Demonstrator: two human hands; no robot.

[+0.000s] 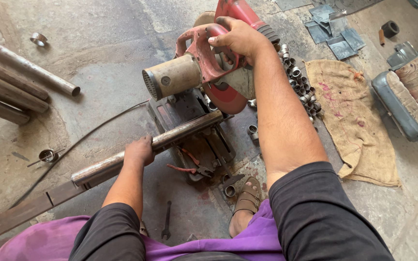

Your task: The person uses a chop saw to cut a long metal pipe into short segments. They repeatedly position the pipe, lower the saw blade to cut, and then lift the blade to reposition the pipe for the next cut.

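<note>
We're clamping L hand [139, 151] round the steel pipe [170, 138] w/ R hand [238, 37] gripping chop-saw handle [204, 50], likely needing a steady downstroke.

Pipe [146, 150] across the chop saw [194, 96] base, cut rings [298, 79] right, sack [354, 116] farther right.

Your right hand [238, 36] grips the red handle of the chop saw [194, 72], its blade raised. Your left hand [139, 151] presses on the steel pipe [151, 147] lying across the saw's base. Cut pipe rings [298, 79] lie heaped beside a burlap sack [351, 121].
</note>
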